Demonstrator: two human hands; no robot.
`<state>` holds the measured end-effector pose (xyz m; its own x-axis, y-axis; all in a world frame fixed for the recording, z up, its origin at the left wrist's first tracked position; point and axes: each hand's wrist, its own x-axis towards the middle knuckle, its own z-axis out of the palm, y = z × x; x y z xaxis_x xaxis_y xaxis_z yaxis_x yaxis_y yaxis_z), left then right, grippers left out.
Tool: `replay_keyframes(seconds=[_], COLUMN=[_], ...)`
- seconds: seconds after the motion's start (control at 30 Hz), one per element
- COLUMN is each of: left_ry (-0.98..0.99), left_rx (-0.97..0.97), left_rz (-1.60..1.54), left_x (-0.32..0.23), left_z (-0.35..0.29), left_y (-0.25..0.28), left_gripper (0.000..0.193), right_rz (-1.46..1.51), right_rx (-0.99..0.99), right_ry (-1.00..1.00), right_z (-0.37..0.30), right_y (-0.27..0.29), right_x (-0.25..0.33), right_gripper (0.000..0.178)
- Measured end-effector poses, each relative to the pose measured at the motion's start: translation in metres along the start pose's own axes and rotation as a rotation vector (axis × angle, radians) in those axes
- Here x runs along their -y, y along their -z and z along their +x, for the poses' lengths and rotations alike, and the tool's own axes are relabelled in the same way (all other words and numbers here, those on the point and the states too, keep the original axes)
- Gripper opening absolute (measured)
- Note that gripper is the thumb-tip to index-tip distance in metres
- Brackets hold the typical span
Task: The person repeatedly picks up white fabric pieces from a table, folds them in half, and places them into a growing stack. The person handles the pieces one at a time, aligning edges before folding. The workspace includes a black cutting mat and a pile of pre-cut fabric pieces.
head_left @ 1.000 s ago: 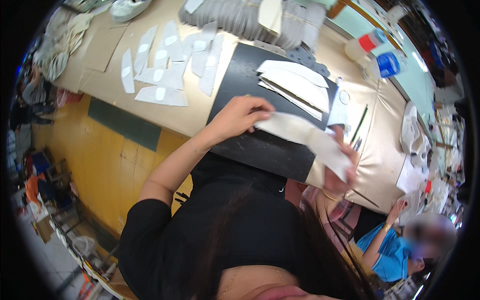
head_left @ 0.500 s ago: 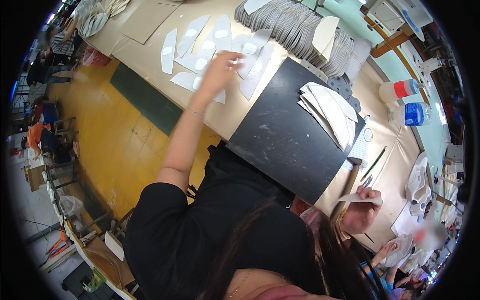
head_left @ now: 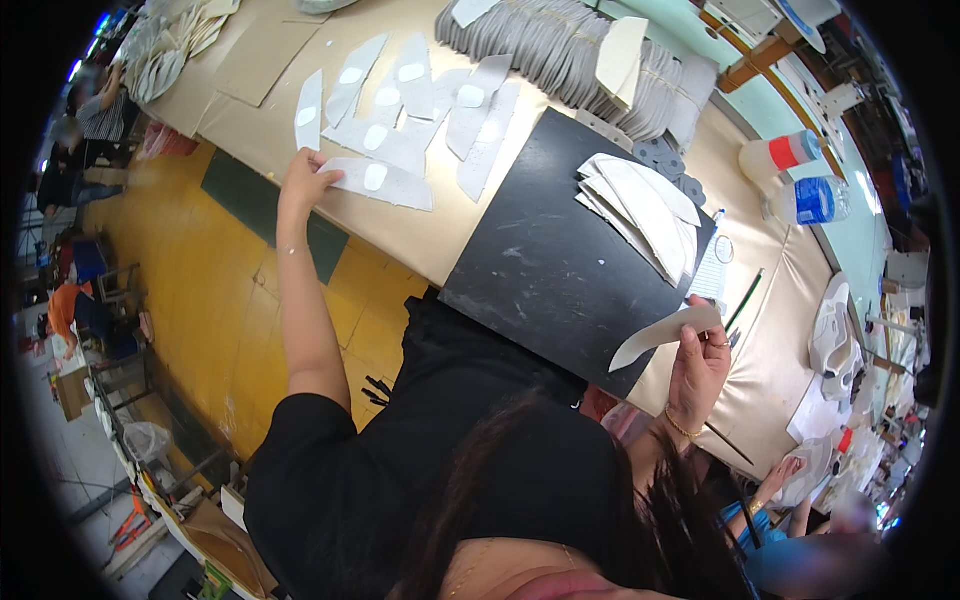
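My left hand [head_left: 304,187] pinches the left end of a light grey cut piece [head_left: 405,191] with a small white patch, near the table's front edge. Beyond it, several similar grey pieces [head_left: 357,80] with white patches lie spread out, some overlapping. My right hand [head_left: 698,374] grips one end of a curved off-white cut piece [head_left: 648,336], whose free tip hangs over the near right corner of a black board [head_left: 530,240]. On that board's right part rests a small fanned stack of white half-moon pieces [head_left: 645,210].
A long row of bundled grey pieces [head_left: 540,45] stands at the back. Two plastic bottles [head_left: 822,201], a green pencil [head_left: 746,298] and white shaped parts [head_left: 832,325] are on the right. Another person's hand [head_left: 780,477] works at lower right. Brown board [head_left: 262,60] lies far left.
My left hand has moved left, from above the grey pieces to the end of the nearest one, and grasped it. My right hand has brought the curved piece up toward the black board's corner.
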<state>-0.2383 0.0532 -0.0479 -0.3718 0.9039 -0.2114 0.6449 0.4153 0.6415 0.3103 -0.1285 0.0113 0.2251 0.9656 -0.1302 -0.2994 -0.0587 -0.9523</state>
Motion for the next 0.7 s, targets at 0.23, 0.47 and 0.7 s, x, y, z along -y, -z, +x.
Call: replay_keyframes(seconds=[0.23,0.47,0.7], left_ry=[-0.289,-0.406,-0.471], left_rx=[0.334,0.966,0.742], left_rz=[-0.411,-0.792,-0.314], left_x=[-0.145,-0.224,-0.179], left_z=[-0.098,-0.191,-0.200], left_y=[0.029,-0.014,-0.114], left_gripper=[0.035,0.030,0.035], right_rz=[0.017,0.015,-0.288], right_rx=[-0.076,-0.220,-0.049], right_ry=[0.070,0.119,-0.057], right_z=[-0.010,-0.013,-0.027], right_y=[0.001,-0.007,-0.011], right_x=[0.002,0.012,0.027], right_gripper=[0.021,0.019,0.017])
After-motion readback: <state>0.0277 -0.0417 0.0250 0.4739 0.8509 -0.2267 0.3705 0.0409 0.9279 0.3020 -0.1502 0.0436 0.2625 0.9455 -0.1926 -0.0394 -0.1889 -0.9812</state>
